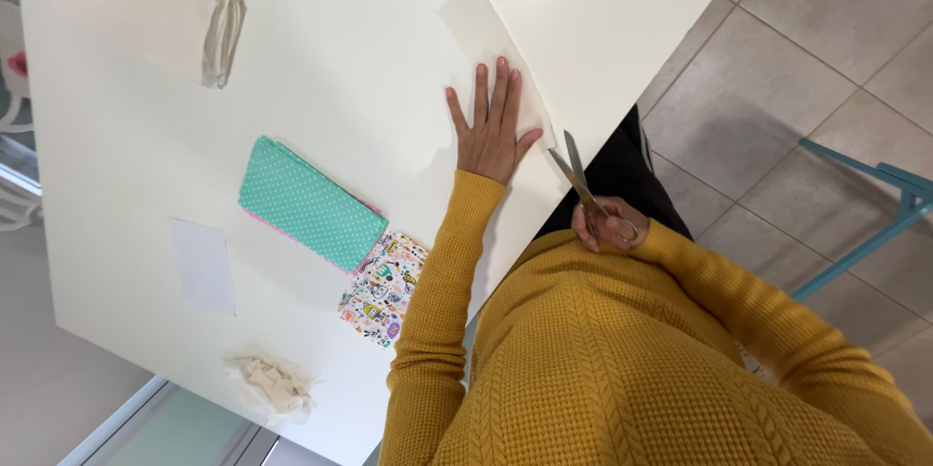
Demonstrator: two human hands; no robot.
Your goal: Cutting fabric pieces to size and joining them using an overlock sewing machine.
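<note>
My left hand (491,126) lies flat with fingers spread on a strip of white fabric (478,31) that runs along the edge of the white table (340,68). My right hand (604,223) grips a pair of metal scissors (575,170) at the table's edge. The blades are slightly apart and point at the near end of the white strip, just beside my left thumb. Both arms wear mustard yellow knitted sleeves.
A folded teal dotted fabric (309,204) lies on a pink piece, next to a colourful patterned scrap (384,289). A white card (203,264), a crumpled cream scrap (275,383) and a cream folded cloth (222,27) also sit on the table. A teal metal frame (875,213) stands on the tiled floor.
</note>
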